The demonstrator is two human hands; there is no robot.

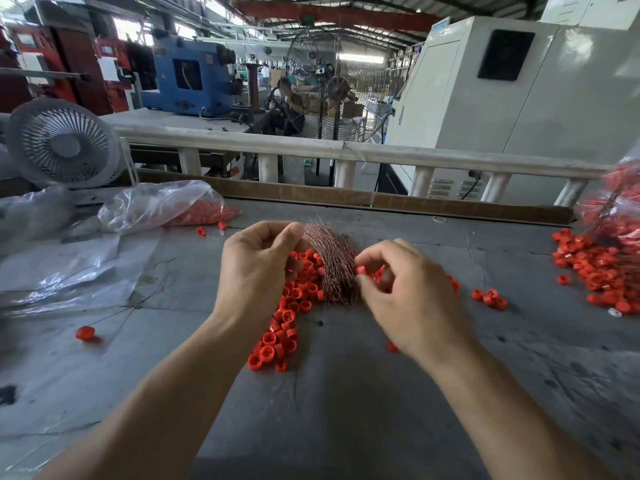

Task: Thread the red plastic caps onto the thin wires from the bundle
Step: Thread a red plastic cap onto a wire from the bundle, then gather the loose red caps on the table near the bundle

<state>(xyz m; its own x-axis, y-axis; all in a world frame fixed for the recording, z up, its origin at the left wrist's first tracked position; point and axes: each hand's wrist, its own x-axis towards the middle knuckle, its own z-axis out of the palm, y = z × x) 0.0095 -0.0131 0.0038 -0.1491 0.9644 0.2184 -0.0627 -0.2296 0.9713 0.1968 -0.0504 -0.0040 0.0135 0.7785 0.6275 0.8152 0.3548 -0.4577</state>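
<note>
Clearly much remains: at frame centre the right hand (408, 292) pinches one red cap (361, 270) beside the wire bundle (332, 265), which the left hand (258, 268) grips over loose caps (280, 336); a threaded-looking heap (602, 271) lies far right.

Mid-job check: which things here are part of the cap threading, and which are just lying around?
In the job:
wire bundle, held by left hand
cap, pinched by right hand
cap pile

Lying about:
bag
small fan
stray cap
</note>
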